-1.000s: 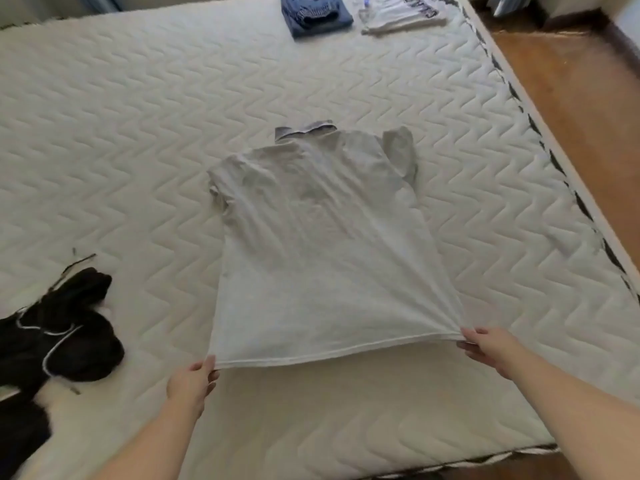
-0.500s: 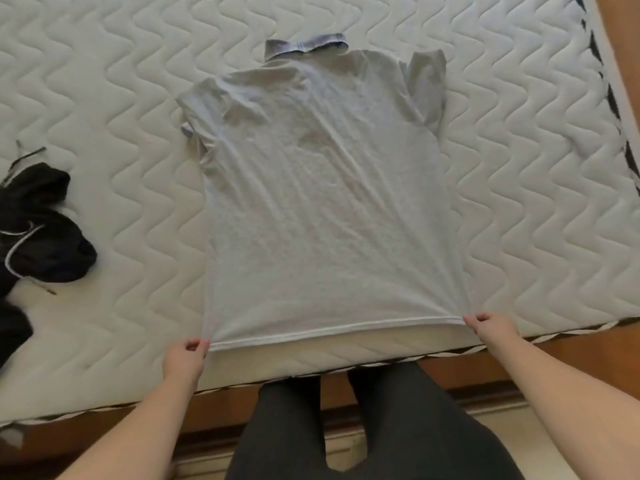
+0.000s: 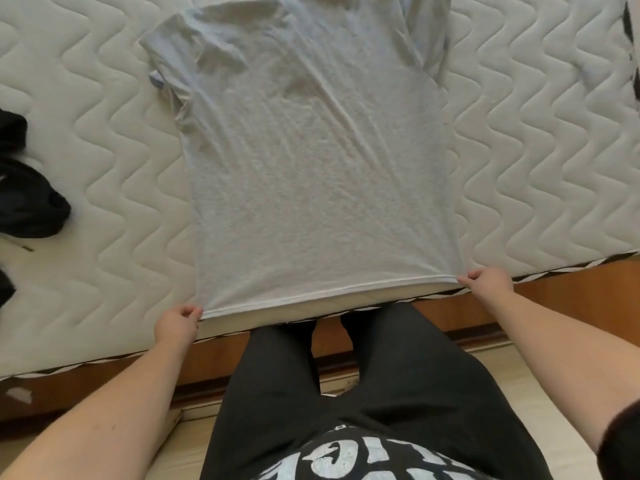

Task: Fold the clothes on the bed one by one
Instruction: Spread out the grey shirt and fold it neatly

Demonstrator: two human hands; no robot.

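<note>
My body: I stand at the foot of the bed, my dark trousers (image 3: 363,386) and black printed top (image 3: 363,455) filling the bottom middle of the frame.
Floor: pale boards (image 3: 187,441) show at the bottom, on either side of my legs.
Bed frame: a brown wooden rail (image 3: 571,289) runs across the frame just beyond my knees.
My left hand (image 3: 177,323): lower left of centre, fingers curled, pinching the left corner of the shirt's hem.
My right hand (image 3: 486,280): right of centre, fingers curled, pinching the right corner of the hem.
Shirt (image 3: 318,168): a light grey short-sleeved shirt lies spread out on the mattress in the middle of the frame, hem towards me and drawn straight between my two hands at the bed's edge; its sleeves lie near the top of the frame and the neck runs out of view.
Mattress (image 3: 104,150): white, quilted in wavy lines, with a striped edge band.
Dark clothes (image 3: 31,199): a black bundle lies on the mattress at the left edge of the frame, well apart from the shirt.
</note>
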